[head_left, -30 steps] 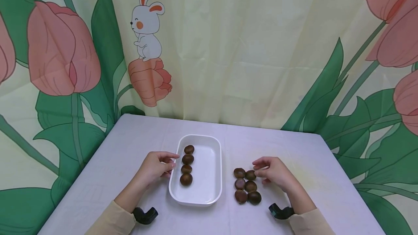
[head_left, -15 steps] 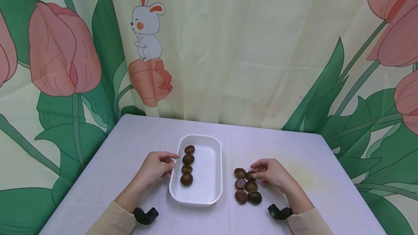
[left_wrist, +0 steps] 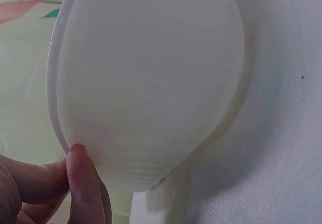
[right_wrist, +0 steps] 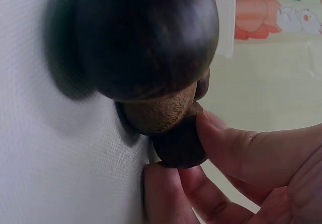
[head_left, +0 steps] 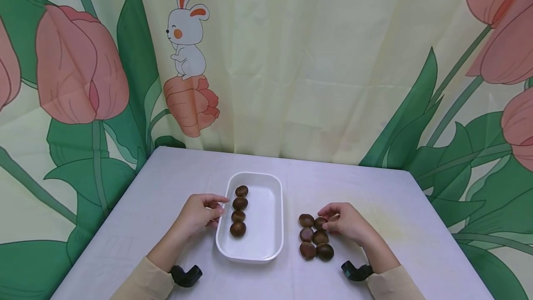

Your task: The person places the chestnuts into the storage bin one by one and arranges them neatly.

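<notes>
With the left hand (head_left: pixel 198 209), pinching the left rim of the white tray (head_left: pixel 262 216), likely light, stiff and smooth, so best held by that lip, with four chestnuts (head_left: pixel 239 203) in a column along its left side. Right of the tray, on the cloth (head_left: pixel 374 189), among six chestnuts (head_left: pixel 307 251) in two columns, grasping the back right chestnut (head_left: pixel 319 223) between thumb and fingers of the right hand (head_left: pixel 348 220). Should handle as light, hard and not easily crushed, but slick and prone to roll, so best taken low across its rounded sides.

The table (head_left: pixel 374 207) bears 1 tray (head_left: pixel 262 219) and 6 chestnuts (head_left: pixel 320 238).
</notes>
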`<state>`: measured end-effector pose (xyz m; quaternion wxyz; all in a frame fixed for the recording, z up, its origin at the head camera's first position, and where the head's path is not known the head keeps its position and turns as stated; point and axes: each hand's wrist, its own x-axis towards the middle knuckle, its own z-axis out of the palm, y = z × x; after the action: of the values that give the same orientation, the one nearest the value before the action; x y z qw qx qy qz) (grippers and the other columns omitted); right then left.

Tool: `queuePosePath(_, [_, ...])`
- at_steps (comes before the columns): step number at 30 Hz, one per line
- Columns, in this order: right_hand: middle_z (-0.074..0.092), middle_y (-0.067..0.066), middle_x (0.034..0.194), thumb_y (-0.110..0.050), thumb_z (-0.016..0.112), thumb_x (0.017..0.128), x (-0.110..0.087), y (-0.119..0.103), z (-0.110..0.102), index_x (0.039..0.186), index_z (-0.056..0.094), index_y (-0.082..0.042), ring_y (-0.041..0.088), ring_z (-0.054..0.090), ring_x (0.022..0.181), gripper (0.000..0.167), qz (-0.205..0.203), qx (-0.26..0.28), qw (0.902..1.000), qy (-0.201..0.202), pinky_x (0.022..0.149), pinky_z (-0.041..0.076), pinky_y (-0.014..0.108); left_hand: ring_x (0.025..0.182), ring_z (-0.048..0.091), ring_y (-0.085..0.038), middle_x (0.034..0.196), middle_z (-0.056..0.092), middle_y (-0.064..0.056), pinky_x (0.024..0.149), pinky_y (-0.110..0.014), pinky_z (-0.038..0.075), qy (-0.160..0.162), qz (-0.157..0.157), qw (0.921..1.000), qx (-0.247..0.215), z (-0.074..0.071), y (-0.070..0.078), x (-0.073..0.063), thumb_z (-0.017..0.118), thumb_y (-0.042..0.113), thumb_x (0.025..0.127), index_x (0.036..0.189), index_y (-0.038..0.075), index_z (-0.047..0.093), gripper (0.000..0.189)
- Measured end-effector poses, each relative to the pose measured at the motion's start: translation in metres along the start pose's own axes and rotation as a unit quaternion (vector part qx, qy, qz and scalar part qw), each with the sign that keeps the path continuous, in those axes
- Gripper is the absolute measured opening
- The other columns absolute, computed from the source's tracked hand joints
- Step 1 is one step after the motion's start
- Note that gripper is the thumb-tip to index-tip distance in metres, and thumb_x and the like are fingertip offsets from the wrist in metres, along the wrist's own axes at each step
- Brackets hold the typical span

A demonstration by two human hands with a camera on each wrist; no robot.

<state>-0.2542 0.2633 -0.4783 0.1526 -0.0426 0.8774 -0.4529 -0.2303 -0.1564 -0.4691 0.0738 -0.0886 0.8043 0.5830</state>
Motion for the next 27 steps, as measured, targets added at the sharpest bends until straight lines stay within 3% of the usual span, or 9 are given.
queuePosePath(17, [0.075, 0.009, 0.102, 0.004, 0.081, 0.086, -0.002, -0.006, -0.005, 0.112, 0.077, -0.003, 0.020, 0.067, 0.089, 0.027, -0.017, -0.034, 0.9989, 0.028, 0.072, 0.057, 0.026, 0.069, 0.064, -0.020, 0.099, 0.068, -0.012, 0.060, -0.027, 0.060, 0.002, -0.009, 1.0000, 0.000, -0.001, 0.001, 0.001, 0.080, 0.000, 0.094, 0.122, 0.008, 0.081, 0.029])
queuePosePath(27, [0.075, 0.012, 0.112, 0.004, 0.080, 0.088, -0.003, -0.016, -0.007, 0.116, 0.076, -0.002, 0.022, 0.068, 0.093, 0.029, -0.014, -0.009, 0.9996, 0.021, 0.074, 0.061, 0.030, 0.069, 0.064, -0.020, 0.098, 0.068, -0.012, 0.060, -0.027, 0.060, -0.004, 0.003, 1.0000, -0.001, -0.001, 0.002, 0.000, 0.079, 0.001, 0.094, 0.123, 0.006, 0.080, 0.029])
